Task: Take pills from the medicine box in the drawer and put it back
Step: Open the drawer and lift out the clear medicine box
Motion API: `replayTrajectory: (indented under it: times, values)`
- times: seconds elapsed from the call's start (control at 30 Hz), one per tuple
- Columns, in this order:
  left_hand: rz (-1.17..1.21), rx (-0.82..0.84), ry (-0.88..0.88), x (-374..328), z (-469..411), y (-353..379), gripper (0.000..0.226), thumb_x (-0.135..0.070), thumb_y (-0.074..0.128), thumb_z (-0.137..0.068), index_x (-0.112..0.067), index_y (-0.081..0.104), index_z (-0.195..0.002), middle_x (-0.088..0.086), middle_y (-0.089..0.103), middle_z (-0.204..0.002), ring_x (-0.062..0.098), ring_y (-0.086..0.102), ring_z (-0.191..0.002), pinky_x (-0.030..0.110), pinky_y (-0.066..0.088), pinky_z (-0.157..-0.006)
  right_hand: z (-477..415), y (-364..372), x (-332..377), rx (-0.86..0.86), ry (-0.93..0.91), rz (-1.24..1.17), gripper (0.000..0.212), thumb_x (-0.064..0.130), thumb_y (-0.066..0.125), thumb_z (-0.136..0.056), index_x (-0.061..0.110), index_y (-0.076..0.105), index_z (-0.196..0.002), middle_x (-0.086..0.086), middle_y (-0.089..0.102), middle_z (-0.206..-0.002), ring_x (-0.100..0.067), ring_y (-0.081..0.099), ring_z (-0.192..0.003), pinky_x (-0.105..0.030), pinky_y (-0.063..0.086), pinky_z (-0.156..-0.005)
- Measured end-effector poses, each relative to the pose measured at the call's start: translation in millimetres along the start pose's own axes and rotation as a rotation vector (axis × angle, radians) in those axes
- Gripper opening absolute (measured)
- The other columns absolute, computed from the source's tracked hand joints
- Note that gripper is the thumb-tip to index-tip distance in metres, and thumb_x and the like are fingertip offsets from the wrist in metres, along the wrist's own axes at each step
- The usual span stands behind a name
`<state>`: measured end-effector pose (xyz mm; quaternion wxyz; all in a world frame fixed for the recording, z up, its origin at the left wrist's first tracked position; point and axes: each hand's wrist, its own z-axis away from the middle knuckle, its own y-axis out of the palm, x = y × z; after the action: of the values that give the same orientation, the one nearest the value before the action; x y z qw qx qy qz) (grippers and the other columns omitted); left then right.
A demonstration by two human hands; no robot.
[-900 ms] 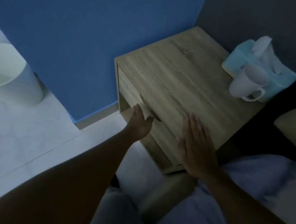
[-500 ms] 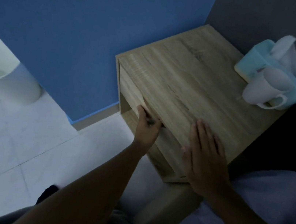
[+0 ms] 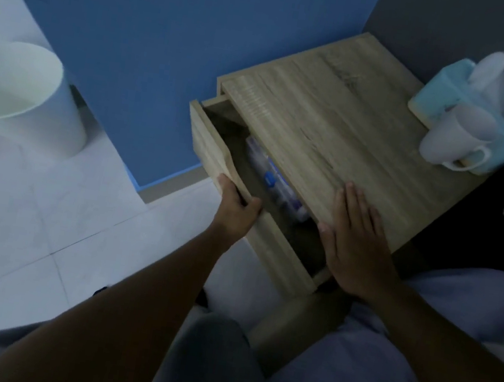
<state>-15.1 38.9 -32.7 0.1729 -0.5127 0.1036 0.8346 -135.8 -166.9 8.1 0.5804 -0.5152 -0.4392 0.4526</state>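
A wooden nightstand (image 3: 336,118) stands in the corner, its drawer (image 3: 214,149) pulled partly out toward the left. Inside the gap lies a pale medicine box (image 3: 273,181) with blue marks, half hidden under the top. My left hand (image 3: 237,206) is shut on the drawer front at its notch. My right hand (image 3: 355,242) lies flat, fingers spread, on the near corner of the nightstand top and holds nothing.
A white mug (image 3: 454,139) and a light blue tissue box (image 3: 482,107) stand at the back right of the top. A pale bin (image 3: 23,94) stands on the tiled floor at left. Blue wall behind, bedding at lower right.
The drawer was closed before; my left hand has pulled it partly out, showing the medicine box inside. My right hand stays flat on the top.
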Motion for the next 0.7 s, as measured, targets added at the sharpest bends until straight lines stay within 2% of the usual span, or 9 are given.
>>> replayTrajectory:
  times: [0.1,0.2,0.27,0.33,0.47,0.57,0.7]
  values:
    - [-0.023,-0.006,-0.03,7,12,-18,0.089,-0.017,0.062,-0.09,-0.037,0.0,-0.151,0.009,0.046,-0.142,0.024,0.057,-0.117,0.033,0.056,-0.079,-1,-2,0,0.044,0.012,-0.01,0.075,0.053,0.011,-0.1,0.008,0.005,-0.16,-0.012,0.0,-0.169,-0.025,0.0,-0.156,-0.047,0.01,-0.126]
    - [-0.058,-0.033,-0.031,16,25,-36,0.092,-0.018,0.061,-0.091,-0.033,-0.005,-0.153,0.009,0.045,-0.144,0.023,0.061,-0.112,0.025,0.055,-0.071,0,-3,0,0.065,0.014,-0.003,0.072,0.05,0.016,-0.102,0.007,0.003,-0.16,-0.012,-0.002,-0.169,-0.025,-0.001,-0.156,-0.046,0.007,-0.126]
    - [-0.066,-0.029,-0.036,21,34,-49,0.094,-0.018,0.061,-0.092,-0.033,-0.009,-0.153,0.006,0.046,-0.144,0.017,0.064,-0.101,0.016,0.055,-0.06,0,-5,1,0.086,0.029,-0.008,0.073,0.048,0.019,-0.102,0.008,0.001,-0.16,-0.012,-0.004,-0.169,-0.024,-0.003,-0.156,-0.046,0.005,-0.126]
    - [-0.07,-0.022,-0.046,25,43,-61,0.095,-0.019,0.061,-0.092,-0.033,-0.01,-0.153,0.0,0.046,-0.139,0.011,0.063,-0.092,0.013,0.054,-0.053,0,-6,3,0.099,0.047,-0.017,0.072,0.046,0.023,-0.103,0.007,0.0,-0.16,-0.011,-0.005,-0.169,-0.024,-0.004,-0.156,-0.045,0.003,-0.126]
    - [-0.068,-0.018,-0.048,34,56,-83,0.092,-0.019,0.063,-0.091,-0.038,-0.004,-0.152,-0.009,0.045,-0.129,0.003,0.059,-0.087,0.007,0.05,-0.049,-3,-10,6,0.185,0.083,-0.048,0.072,0.048,0.017,-0.104,0.011,-0.011,-0.159,-0.007,-0.014,-0.168,-0.02,-0.011,-0.155,-0.043,-0.004,-0.126]
    - [-0.07,-0.01,-0.05,40,65,-96,0.094,-0.022,0.064,-0.089,-0.039,-0.005,-0.152,-0.005,0.045,-0.137,0.006,0.058,-0.09,0.007,0.051,-0.051,-3,-11,6,0.22,0.092,-0.048,0.071,0.05,0.014,-0.104,0.014,-0.016,-0.158,-0.004,-0.018,-0.168,-0.018,-0.014,-0.155,-0.042,-0.006,-0.126]
    - [-0.081,-0.02,-0.046,42,69,-102,0.09,-0.021,0.064,-0.088,-0.037,0.001,-0.151,0.005,0.048,-0.143,0.011,0.061,-0.093,0.008,0.051,-0.051,-4,-10,2,0.2,0.083,-0.064,0.071,0.049,0.017,-0.105,0.015,-0.012,-0.159,-0.003,-0.016,-0.168,-0.017,-0.013,-0.155,-0.042,-0.005,-0.126]
